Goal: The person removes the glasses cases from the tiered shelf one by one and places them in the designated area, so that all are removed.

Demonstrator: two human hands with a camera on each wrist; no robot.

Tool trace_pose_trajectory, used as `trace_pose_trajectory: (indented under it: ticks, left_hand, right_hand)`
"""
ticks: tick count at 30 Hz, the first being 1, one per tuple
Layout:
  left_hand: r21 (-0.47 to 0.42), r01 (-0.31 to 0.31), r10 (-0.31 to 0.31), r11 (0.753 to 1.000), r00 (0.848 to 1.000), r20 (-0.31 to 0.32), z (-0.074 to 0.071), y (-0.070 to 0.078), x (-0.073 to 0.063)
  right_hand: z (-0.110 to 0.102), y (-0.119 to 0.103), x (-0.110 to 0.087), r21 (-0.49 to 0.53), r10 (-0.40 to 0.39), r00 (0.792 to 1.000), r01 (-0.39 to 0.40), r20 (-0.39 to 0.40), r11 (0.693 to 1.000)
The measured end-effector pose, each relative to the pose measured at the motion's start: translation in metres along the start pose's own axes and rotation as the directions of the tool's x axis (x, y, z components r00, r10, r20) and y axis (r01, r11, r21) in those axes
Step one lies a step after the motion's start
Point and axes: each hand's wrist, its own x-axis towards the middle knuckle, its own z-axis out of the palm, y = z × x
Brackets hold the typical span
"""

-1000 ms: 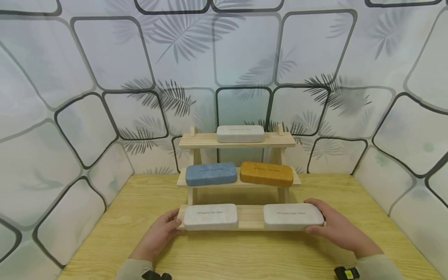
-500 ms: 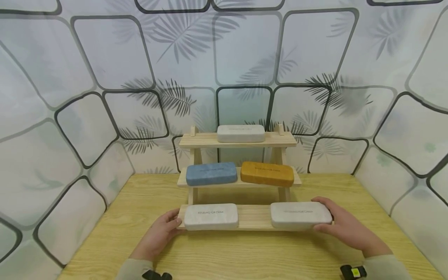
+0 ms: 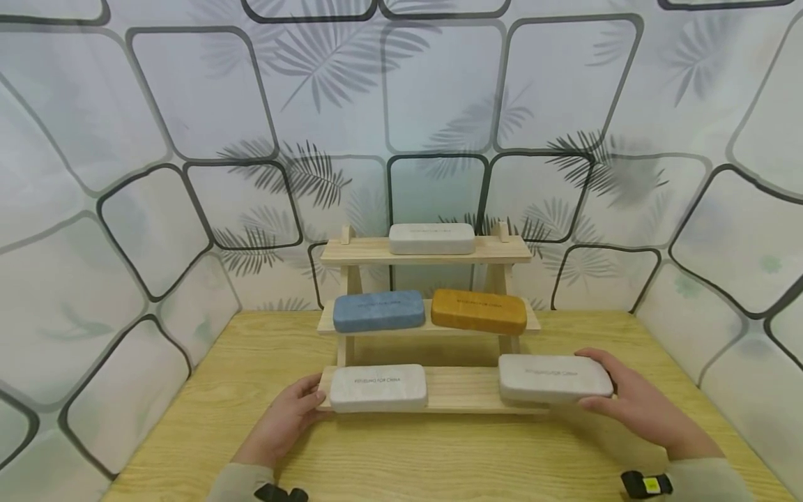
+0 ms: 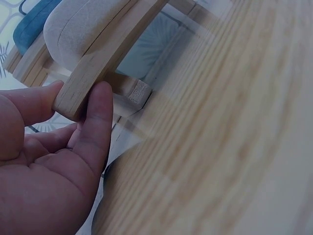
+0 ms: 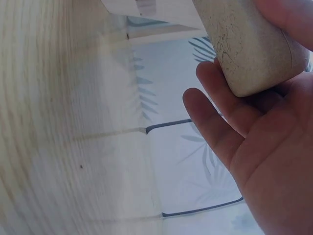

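My right hand (image 3: 646, 404) grips the right end of a white glasses case (image 3: 555, 378), thumb at the near side and fingers behind. That case overlaps the right end of the bottom shelf and juts out past it, as the head view shows. In the right wrist view the case (image 5: 254, 49) sits between thumb and fingers, with two fingers extended beneath. My left hand (image 3: 288, 418) pinches the left end of the wooden rack's bottom shelf (image 3: 461, 390); the left wrist view shows thumb and fingers on the board end (image 4: 78, 95). Beside it lies another white glasses case (image 3: 378, 388).
On the middle shelf are a blue glasses case (image 3: 379, 311) and an orange glasses case (image 3: 479, 311). A third white glasses case (image 3: 431, 239) lies on the top shelf (image 3: 364, 252). The rack stands on a wood-grain table (image 3: 401, 460), with patterned curtains (image 3: 439, 90) around it.
My right hand has moved right with the white glasses case, from on the bottom shelf to partly past its end, and slightly up. The left hand stays on the shelf end.
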Motion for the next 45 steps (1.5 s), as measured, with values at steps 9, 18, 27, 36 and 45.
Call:
trace_pose_trajectory:
  ticks: [9, 18, 27, 36, 45]
  left_hand:
    - [0.001, 0.005, -0.005, 1.000, 1.000, -0.004, 0.000, -0.001, 0.000]
    - [-0.004, 0.006, -0.006, 1.000, 1.000, 0.011, -0.001, 0.000, 0.000]
    - [-0.003, 0.016, -0.016, 1.000, 1.000, -0.002, -0.001, 0.000, 0.000]
    - [0.013, 0.012, -0.011, 1.000, 1.000, -0.018, -0.001, 0.001, 0.000]
    - [0.019, 0.018, -0.018, 1.000, 1.000, -0.019, -0.001, 0.001, 0.000]
  right_hand:
    - [-0.008, 0.007, -0.005, 0.055, 0.021, 1.000, -0.021, -0.003, 0.998]
    - [-0.017, 0.017, -0.011, 0.113, 0.025, 0.999, -0.023, -0.020, 0.993]
    - [-0.021, 0.024, -0.016, 0.093, 0.007, 0.997, 0.000, -0.081, 0.996]
    - [-0.021, 0.041, -0.023, 0.043, 0.053, 0.991, -0.048, -0.123, 0.998]
    - [-0.028, 0.049, -0.022, 0.071, 0.153, 0.985, -0.147, -0.086, 0.987]
